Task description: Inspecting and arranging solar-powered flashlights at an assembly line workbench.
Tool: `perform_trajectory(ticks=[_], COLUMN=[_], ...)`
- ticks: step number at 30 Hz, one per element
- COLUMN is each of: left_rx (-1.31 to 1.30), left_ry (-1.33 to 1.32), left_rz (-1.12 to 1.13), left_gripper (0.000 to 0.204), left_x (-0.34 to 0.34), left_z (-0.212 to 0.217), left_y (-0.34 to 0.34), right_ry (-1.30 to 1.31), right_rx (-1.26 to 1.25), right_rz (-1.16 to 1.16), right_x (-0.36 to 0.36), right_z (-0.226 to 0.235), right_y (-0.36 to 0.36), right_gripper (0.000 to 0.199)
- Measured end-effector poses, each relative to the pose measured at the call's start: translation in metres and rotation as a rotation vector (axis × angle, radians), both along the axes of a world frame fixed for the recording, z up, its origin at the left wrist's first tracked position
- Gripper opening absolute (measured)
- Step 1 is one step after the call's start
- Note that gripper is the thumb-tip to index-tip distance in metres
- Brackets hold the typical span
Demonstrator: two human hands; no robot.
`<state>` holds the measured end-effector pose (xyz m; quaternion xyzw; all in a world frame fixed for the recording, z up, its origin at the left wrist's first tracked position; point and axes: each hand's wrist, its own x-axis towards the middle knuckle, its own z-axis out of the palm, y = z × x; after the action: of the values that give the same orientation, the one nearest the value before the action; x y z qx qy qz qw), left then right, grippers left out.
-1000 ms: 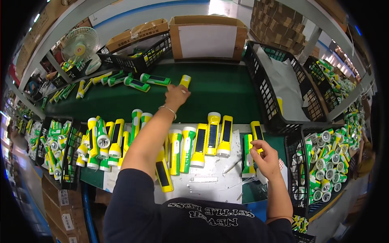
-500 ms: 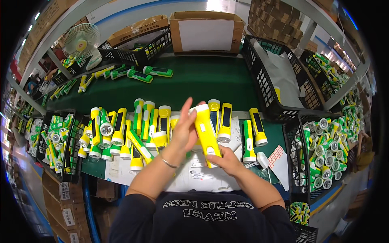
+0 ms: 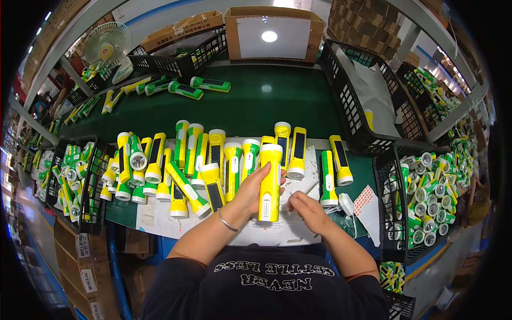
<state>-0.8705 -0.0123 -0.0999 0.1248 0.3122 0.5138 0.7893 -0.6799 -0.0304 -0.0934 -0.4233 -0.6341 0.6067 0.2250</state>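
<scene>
My left hand (image 3: 249, 191) is wrapped round a yellow flashlight (image 3: 270, 181) with a white head, held upright over the work surface. The flashlight's head points away from me, and a bright round spot falls on the white sheet (image 3: 274, 40) of the far cardboard box. Beside the flashlight, apart from it, is my right hand (image 3: 309, 212), with loosely curled fingers and nothing visible in them. Several yellow and green flashlights (image 3: 232, 170) stand close together to the left. A few more flashlights (image 3: 339, 160) stand to the right, near a white plug (image 3: 346, 204) with cables.
Black crates of flashlights flank me, a left crate (image 3: 96, 181) and a right crate (image 3: 392, 202). A larger black crate (image 3: 368, 136) with grey lining sits at the back right. Several flashlights (image 3: 210, 84) lie on the green belt (image 3: 240, 112). A fan (image 3: 106, 45) stands far left.
The flashlight has turned to show its other side and come lower, held by my left hand alone. My right hand has let go of it. A light spot has appeared on the box.
</scene>
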Motion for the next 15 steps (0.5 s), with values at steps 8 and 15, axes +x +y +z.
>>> perform_trajectory(ticks=[8,15], left_rx=[0.012,-0.008], left_ry=[0.025,0.142], left_rz=[-0.078,-0.017], left_gripper=[0.031,0.027], left_x=[-0.003,-0.004], left_z=[-0.006,-0.009], left_y=[-0.014,-0.014], right_ry=[-0.182,-0.329], right_rx=[0.491,0.683], right_rz=[-0.041,-0.043], right_x=[-0.008,-0.022], right_z=[0.02,0.019], right_y=[-0.007,-0.004], right_gripper=[0.018,0.016])
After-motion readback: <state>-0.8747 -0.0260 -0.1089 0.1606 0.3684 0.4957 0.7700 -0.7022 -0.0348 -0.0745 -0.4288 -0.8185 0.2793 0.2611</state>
